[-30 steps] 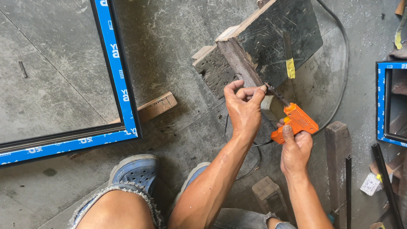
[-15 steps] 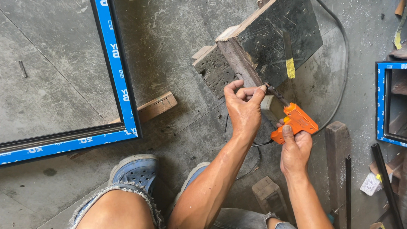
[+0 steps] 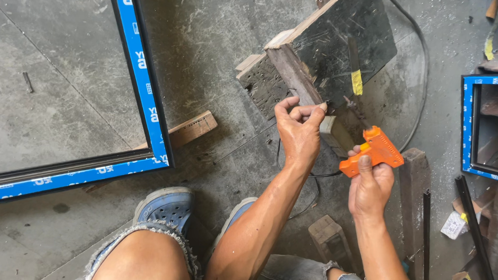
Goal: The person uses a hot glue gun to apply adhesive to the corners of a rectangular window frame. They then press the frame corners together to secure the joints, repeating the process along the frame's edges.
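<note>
My left hand [image 3: 297, 134] is at the lower edge of a dark scratched board [image 3: 345, 43] that rests on rough wooden blocks [image 3: 266, 81]. Its fingertips are pinched together against the wood, and I cannot make out anything small between them. A pale block end [image 3: 335, 134] shows just right of that hand. My right hand [image 3: 371, 189] grips an orange pistol-shaped power tool [image 3: 376, 152], whose nose points up-left toward the board close to my left fingers. A yellow tape strip [image 3: 356, 82] is stuck on the board.
A large blue-taped metal frame [image 3: 143, 94] lies on the concrete floor at left, and another [image 3: 470, 120] at right. A wood offcut [image 3: 193, 128], a black cable [image 3: 421, 81], a dark timber post [image 3: 414, 183], a small wooden block [image 3: 326, 235] and my blue shoe [image 3: 166, 206] surround me.
</note>
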